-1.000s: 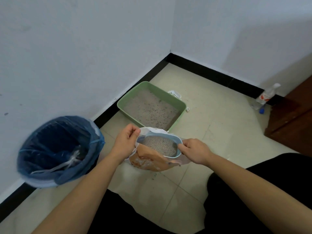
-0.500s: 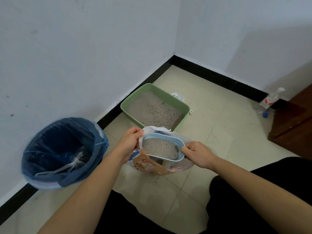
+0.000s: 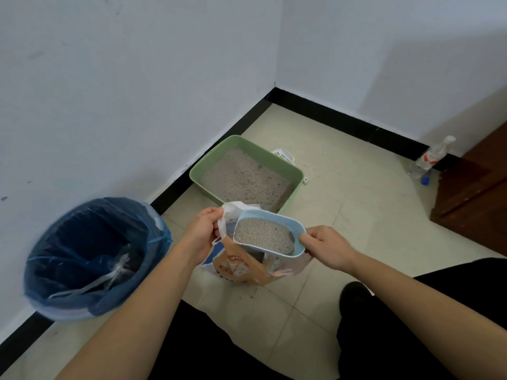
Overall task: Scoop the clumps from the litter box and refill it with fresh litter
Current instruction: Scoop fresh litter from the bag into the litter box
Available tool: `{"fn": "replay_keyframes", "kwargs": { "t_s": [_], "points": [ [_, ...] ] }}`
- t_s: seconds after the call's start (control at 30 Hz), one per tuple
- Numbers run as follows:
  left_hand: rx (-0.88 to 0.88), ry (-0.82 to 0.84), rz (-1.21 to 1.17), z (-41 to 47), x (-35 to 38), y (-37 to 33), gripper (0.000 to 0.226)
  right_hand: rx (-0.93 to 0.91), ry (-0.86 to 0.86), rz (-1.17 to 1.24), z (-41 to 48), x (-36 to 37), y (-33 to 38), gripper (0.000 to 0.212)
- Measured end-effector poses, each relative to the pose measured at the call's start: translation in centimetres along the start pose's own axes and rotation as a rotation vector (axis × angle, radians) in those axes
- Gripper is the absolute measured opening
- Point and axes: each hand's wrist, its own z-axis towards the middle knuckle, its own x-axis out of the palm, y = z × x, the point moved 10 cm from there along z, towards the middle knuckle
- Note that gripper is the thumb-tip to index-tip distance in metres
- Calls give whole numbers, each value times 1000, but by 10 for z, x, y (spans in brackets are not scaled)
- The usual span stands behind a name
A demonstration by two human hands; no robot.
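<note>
Both hands are busy at the litter bag (image 3: 241, 267): the left hand (image 3: 201, 234) is pinching its white rim open, and the right hand (image 3: 327, 246) is gripping the back end of the blue scoop (image 3: 295, 229). Off to the left, the lined bin (image 3: 90, 256) is standing clear of the path. The green litter box (image 3: 263, 154) is waiting just beyond the bag, its grey bed looking shallow. The bag is slumping, so releasing it is risking a topple. The scoop is hovering over the bag mouth, brimming with fresh litter (image 3: 263, 235). Any tilt or jolt while crossing to the box is likely scattering granules on the floor (image 3: 343, 209).
</note>
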Motion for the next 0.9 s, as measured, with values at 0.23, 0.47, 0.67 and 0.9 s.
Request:
{"fn": "replay_keyframes", "kwargs": {
  "t_s": [0.23, 0.47, 0.67, 0.9],
  "points": [
    [21, -69, -53, 10, 6, -15, 27, -29, -55, 214, 1, -50, 19, 37],
    [75, -104, 39, 16, 5, -17, 22, 54, -160, 208, 57, -100, 54, 35],
    [93, -156, 75, 17, -2, -5, 28, 146, -34, -122, 137, -44, 47, 36],
    [108, -182, 102, 18, -13, 0, 27, 122, 62, -526, 182, 23, 14, 17]
  ]
}}
